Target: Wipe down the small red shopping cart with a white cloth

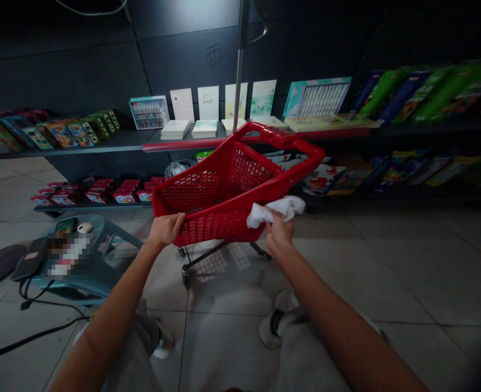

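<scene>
The right grip (280, 233) is closed on a bunched white cloth (279, 209) beside the red cart (220, 231); contact between them is unclear. The left grip (165, 228) is wrapped over the cart's rim, probably steadying it because it stands on wheels (185, 276). The cart stands on the floor (387, 261), before a stocked shelf (175, 146).

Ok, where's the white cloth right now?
The white cloth is just right of centre in the head view, in the right hand, at the near side of the red shopping cart, below its handle.
</scene>
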